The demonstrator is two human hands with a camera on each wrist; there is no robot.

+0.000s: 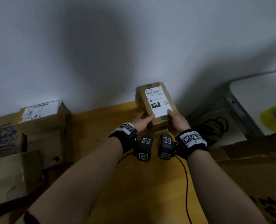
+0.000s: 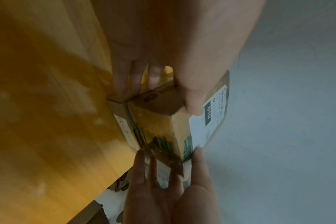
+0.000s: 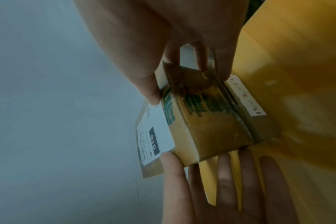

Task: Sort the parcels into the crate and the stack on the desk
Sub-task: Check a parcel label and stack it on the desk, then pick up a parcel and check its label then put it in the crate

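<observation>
A small brown parcel with a white label marked 010 is held between both hands near the wall at the back of the yellow desk. My left hand grips its near left corner, thumb on the label. My right hand grips the near right corner, thumb on the label too. In the wrist views the parcel lies against a flatter parcel that rests on the desk beneath it. My left hand and right hand pinch it between thumb and fingers.
At the left stand cardboard boxes, one taped box with a label on top of a printed carton. An open cardboard box fills the right. Behind it is a white surface with a yellow tape roll. A black cable crosses the desk.
</observation>
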